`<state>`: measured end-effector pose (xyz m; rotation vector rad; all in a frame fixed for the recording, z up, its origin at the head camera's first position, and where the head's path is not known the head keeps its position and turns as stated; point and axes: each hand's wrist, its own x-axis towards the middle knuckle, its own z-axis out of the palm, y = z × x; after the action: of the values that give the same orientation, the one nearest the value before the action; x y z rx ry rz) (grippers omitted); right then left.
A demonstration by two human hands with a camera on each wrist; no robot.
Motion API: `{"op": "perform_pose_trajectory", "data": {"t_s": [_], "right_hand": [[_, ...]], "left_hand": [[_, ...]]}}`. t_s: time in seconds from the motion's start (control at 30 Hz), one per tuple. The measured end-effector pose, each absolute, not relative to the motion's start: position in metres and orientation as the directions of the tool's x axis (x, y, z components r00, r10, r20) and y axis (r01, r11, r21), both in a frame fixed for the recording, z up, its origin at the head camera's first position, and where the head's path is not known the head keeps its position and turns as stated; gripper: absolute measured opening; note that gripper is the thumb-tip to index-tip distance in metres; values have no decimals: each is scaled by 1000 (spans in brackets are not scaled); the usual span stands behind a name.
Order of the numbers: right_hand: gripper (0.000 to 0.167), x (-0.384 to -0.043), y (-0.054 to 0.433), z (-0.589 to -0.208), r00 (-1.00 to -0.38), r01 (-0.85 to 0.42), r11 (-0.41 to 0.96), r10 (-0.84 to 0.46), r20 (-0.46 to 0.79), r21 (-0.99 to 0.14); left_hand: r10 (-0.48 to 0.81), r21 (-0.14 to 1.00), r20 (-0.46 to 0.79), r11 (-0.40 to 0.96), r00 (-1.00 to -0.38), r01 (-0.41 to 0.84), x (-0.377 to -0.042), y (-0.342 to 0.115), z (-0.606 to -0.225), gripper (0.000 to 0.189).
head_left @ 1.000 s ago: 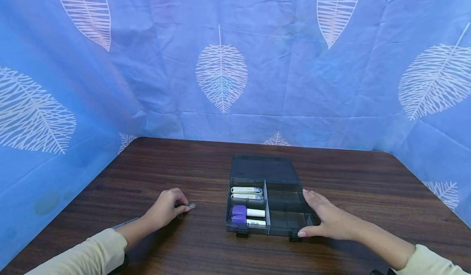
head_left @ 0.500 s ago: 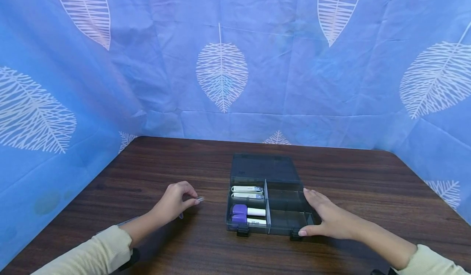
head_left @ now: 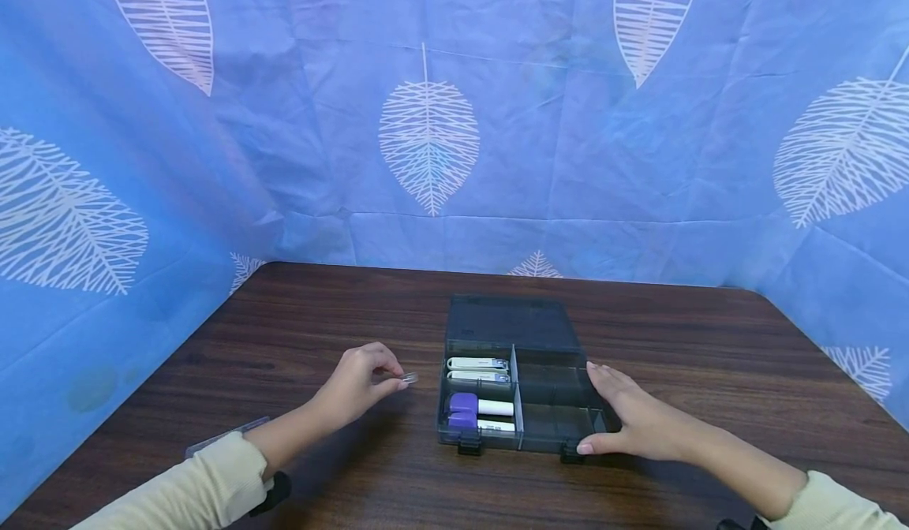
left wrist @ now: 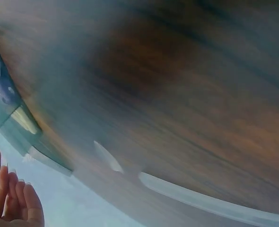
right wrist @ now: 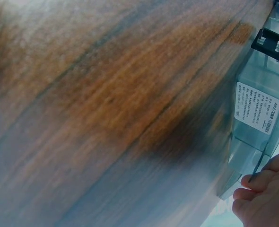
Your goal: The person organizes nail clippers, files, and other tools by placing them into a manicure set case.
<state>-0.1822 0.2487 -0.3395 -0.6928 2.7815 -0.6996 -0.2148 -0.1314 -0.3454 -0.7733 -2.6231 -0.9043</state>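
Note:
My left hand [head_left: 358, 388] pinches a small clear piece [head_left: 409, 378] between thumb and fingertips, just above the table left of the box; its kind cannot be told. A dark see-through divided box [head_left: 561, 421] lies with its lid [head_left: 507, 323] folded back. My right hand [head_left: 632, 419] grips its right side, thumb at the front corner and fingers along the side wall. Two white nail clippers [head_left: 477, 364] lie in the upper left compartment. Below them are two purple bottles [head_left: 464, 403] with white caps. In the right wrist view the fingers [right wrist: 262, 182] curl at the box's edge.
A clear flat tray-like thing [head_left: 230, 435] is partly hidden under my left forearm. Two black latches, one of them the right latch [head_left: 570, 454], stick out at the box's front. A blue leaf-patterned cloth [head_left: 511, 159] hangs behind the brown wooden table [head_left: 341, 293].
My left hand has moved right and slightly farther back with the clear piece, closer to the box. The right hand and the box stay in place.

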Motion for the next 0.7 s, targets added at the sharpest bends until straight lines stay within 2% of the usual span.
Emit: {"op": "perform_pose_trajectory", "data": {"t_s": [0.33, 0.7], "right_hand": [[105, -181, 248, -340, -874, -387, 778, -480, -71, -495], [106, -181, 247, -339, -876, -380, 779, -476, -78, -498]], "left_hand": [[438, 508, 438, 600, -785, 618, -209, -111, -343, 5], [502, 521, 411, 556, -761, 648, -207, -79, -339, 5]]}}
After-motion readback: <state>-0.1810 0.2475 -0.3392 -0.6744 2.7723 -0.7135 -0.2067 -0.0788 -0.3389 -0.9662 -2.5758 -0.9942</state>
